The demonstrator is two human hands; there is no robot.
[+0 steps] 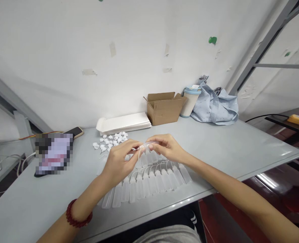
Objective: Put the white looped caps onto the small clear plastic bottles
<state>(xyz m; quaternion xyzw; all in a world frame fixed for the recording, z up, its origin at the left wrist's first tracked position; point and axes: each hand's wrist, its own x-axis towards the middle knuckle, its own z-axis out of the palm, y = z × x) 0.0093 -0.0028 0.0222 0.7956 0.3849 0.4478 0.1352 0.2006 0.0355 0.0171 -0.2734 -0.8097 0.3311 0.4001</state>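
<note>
While a translucent bottle (149, 144) lies between them, left hand (122, 157) and right hand (167, 146) pinch it.

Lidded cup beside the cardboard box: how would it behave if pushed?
The cup would likely tip readily: taller than wide, narrowing toward its base. Once toppled it may roll, given its rounded sides. Weight unclear: the lid hides any contents.

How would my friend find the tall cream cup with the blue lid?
On the flat grey table, look along the back edge, right of the middle, near the white wall. There, between the open brown cardboard box and the slouchy pale-blue cloth bag, stands the tall cream cup. It's the only one of the three that's round like a tube, with a light blue lid.
</note>
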